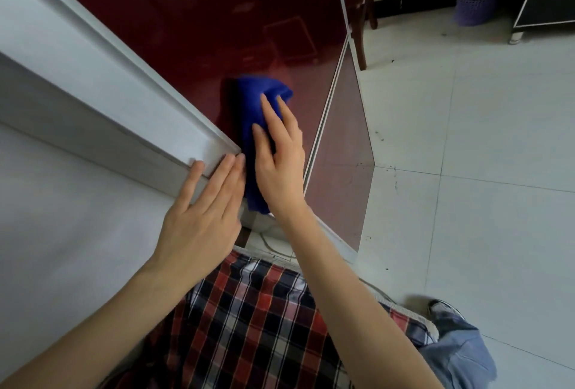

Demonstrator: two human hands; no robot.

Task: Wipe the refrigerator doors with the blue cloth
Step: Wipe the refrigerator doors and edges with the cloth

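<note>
Left hand (pixel 199 223) flat on frame (pixel 124 114); right hand (pixel 280 167) flat on blue cloth (pixel 249 108), seemingly upright.

Left grip (pixel 202 217) and right grip (pixel 280 164) flat, side by side.

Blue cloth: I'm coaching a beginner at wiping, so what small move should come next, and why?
Probably slide the right hand with the blue cloth onward over the red door panel, away from the white ledge. The cloth lies flat under straight fingers beside that ledge, where the left hand rests, and most of the glossy panel stretches beyond it.
</note>
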